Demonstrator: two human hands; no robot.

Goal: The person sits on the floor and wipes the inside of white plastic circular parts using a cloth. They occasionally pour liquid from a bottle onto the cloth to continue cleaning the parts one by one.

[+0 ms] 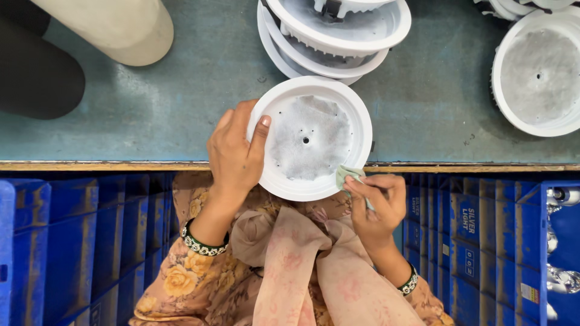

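Over bench edge (151,164), left hand (234,154) grips housing (309,139).

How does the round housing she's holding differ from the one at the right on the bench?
The held housing hangs over the bench's front edge, gripped by the left hand, while the right hand presses a small green cloth to its rim. The right housing lies wholly on the bench, untouched and partly cut off by the frame. Both are white, round, face up, with a grey speckled centre and a middle hole.

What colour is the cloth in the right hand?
Pale green cloth, pinched by the right hand; seen in the head view.
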